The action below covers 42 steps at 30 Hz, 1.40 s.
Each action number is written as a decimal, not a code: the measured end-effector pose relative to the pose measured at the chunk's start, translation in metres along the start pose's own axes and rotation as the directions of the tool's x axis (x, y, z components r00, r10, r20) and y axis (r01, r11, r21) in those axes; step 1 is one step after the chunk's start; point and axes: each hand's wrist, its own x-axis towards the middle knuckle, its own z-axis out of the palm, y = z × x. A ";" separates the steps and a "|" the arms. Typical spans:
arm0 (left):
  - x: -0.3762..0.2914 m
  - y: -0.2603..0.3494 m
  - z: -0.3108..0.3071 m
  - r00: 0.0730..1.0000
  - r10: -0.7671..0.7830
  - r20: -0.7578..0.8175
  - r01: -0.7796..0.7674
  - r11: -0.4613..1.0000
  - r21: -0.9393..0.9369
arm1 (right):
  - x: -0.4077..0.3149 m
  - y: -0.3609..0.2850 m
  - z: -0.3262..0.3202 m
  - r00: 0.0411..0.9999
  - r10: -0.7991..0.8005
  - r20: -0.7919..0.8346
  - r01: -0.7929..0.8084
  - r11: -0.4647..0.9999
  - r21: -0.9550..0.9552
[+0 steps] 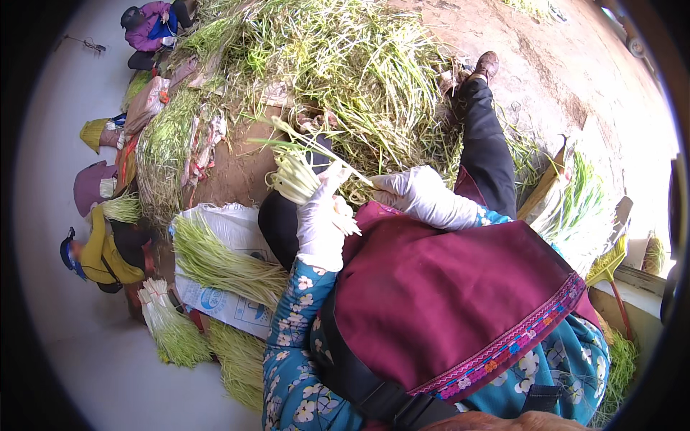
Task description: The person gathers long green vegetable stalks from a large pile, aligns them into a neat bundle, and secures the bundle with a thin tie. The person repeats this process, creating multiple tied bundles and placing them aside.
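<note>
A bunch of pale green-white leafy vegetable stalks (294, 176) is gripped in my white-gloved left hand (319, 234), its pale ends sticking out below the palm. My right hand (418, 195), also gloved, pinches the end of a single long stalk (345, 161) that slants up across the top of the bunch. Both hands are close together in front of my maroon apron (458, 301). Left of my knee, more stalks (232, 261) lie side by side on a white woven sack (210, 295) that bears printing.
A large heap of loose green leaves and straw-like trimmings (366, 70) covers the ground ahead. Tied bundles (167, 318) rest at the lower left. Several people sit along the left, one in a yellow top (105, 245). More stalks (579, 202) and a yellow broom-like tool (609, 264) are at right.
</note>
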 end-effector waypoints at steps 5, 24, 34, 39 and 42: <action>0.014 -0.007 0.002 0.974 0.043 -0.221 -0.026 0.996 0.082 | 0.003 -0.005 0.001 0.986 -0.147 0.079 0.161 0.960 -0.231; 0.014 -0.012 -0.015 0.984 0.016 -0.178 0.023 0.976 0.215 | 0.022 -0.002 0.019 0.858 0.024 0.514 -0.364 0.733 0.575; -0.010 -0.015 -0.006 0.987 0.155 -0.035 -0.141 0.956 0.259 | 0.037 -0.004 0.025 0.911 0.357 0.208 -0.403 0.658 0.637; -0.013 0.023 -0.012 0.976 0.189 -0.104 -0.164 0.964 0.211 | 0.002 0.047 0.028 0.999 -0.013 -0.043 0.011 0.999 -0.045; -0.014 0.049 -0.020 0.961 0.201 -0.190 -0.163 0.966 0.200 | -0.026 0.102 0.030 0.992 0.092 0.086 -0.059 0.942 -0.330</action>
